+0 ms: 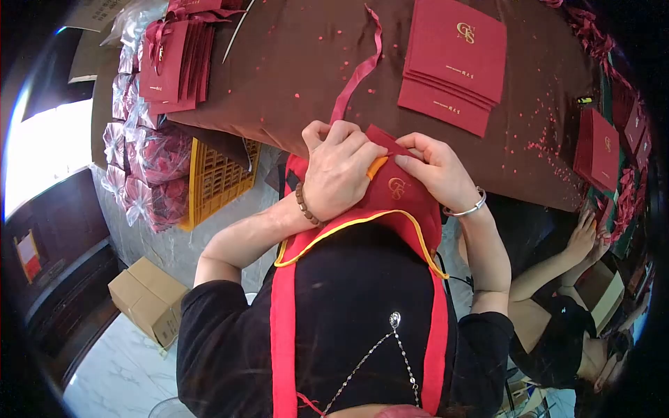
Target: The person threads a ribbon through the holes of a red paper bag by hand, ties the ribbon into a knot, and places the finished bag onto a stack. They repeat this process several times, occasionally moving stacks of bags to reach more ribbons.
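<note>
A red bag with a gold logo (pixel 396 187) lies against the red apron, near the table's edge. My left hand (pixel 338 164) is closed at the bag's upper left, with an orange-handled tool (pixel 377 167) held in it. From beside its fingers a red ribbon (pixel 359 73) runs up over the brown cloth. My right hand (pixel 435 167) pinches the bag's top right edge between thumb and fingers. What lies under my left hand's fingers is hidden.
Flat red bags (pixel 456 59) are stacked on the brown-covered table (pixel 279 90). More bags (pixel 174 63) stand at the left, above wrapped bundles (pixel 160 157) and a yellow crate (pixel 219 174). A co-worker's hands (pixel 585 237) are at the right. A cardboard box (pixel 146 296) sits lower left.
</note>
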`<state>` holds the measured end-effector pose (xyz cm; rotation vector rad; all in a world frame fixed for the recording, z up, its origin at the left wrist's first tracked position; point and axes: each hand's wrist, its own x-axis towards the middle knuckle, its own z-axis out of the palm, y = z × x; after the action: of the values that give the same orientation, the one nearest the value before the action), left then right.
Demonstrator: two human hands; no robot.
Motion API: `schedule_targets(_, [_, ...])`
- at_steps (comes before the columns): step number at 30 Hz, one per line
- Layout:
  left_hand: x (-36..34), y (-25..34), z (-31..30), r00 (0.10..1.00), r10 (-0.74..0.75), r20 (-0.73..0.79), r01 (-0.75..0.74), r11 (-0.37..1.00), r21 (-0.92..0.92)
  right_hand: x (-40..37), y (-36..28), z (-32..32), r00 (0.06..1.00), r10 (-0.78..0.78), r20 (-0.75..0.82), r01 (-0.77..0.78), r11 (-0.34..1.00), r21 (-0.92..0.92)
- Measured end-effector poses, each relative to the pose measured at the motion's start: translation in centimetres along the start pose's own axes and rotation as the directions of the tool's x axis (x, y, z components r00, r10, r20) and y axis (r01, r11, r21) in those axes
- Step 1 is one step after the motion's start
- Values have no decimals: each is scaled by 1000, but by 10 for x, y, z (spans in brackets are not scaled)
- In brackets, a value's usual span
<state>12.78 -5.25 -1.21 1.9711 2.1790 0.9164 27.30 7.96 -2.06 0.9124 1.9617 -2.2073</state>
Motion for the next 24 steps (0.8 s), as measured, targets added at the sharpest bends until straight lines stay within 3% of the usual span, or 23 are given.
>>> schedule_targets(12, [3,4,-2,1000,17,8,-17,995,101,-2,1,3,1000,-20,-20,20,999,29])
schedule_targets(14, [3,5,1,999,38,-8,-36,990,134,-3,1,4,993,-94,-72,84,987,-134])
schedule_targets(16, [4,6,0,998,59,-25,-54,984,168,-4,-3,5,992,-95,-82,80,982,-171])
schedule_targets(19, [4,7,-6,998,9,69,-22,980,196,-7,-5,6,989,-110,-102,82,965,-249])
schedule_targets(24, [9,3,-10,979,-40,202,23,996,84,-9,-8,8,981,-159,-110,120,947,-297])
